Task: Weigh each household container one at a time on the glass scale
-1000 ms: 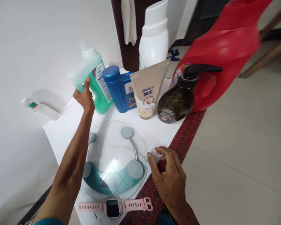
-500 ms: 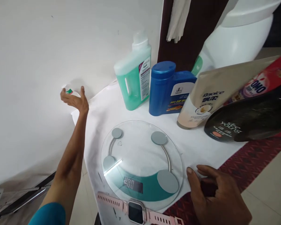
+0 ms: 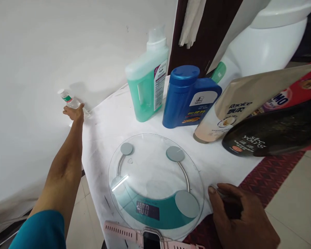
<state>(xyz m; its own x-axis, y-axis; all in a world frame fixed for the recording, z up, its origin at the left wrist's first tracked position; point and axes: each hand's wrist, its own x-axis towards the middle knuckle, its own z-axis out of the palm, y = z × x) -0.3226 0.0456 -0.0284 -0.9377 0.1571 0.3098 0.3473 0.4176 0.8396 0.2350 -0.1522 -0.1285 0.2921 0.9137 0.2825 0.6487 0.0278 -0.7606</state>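
At the far left corner of the table, my left hand (image 3: 75,112) is wrapped around a clear plastic bottle (image 3: 73,102) with a white cap and a green and red label. The bottle stands tilted against the wall side, its lower part partly behind the hand. My right hand (image 3: 242,214) rests at the right edge of a round glass bathroom scale (image 3: 147,173). Its thumb and forefinger are apart, the other fingers curled under, and I see nothing held. The scale's display (image 3: 147,210) is lit and reads zero. A pink-strapped smartwatch (image 3: 151,238) lies at the scale's near edge.
Behind the scale stand a green liquid bottle (image 3: 147,83), a blue bottle (image 3: 182,100), a beige Rejoice bottle (image 3: 223,114) and a dark See Young bottle (image 3: 264,138). A red OMO package (image 3: 290,93) and a large white container (image 3: 266,45) are at the right. A white wall (image 3: 41,52) borders the left.
My left hand has lowered and closed around the clear bottle, which now shows more plainly. The view has shifted slightly; my right hand stays by the scale.
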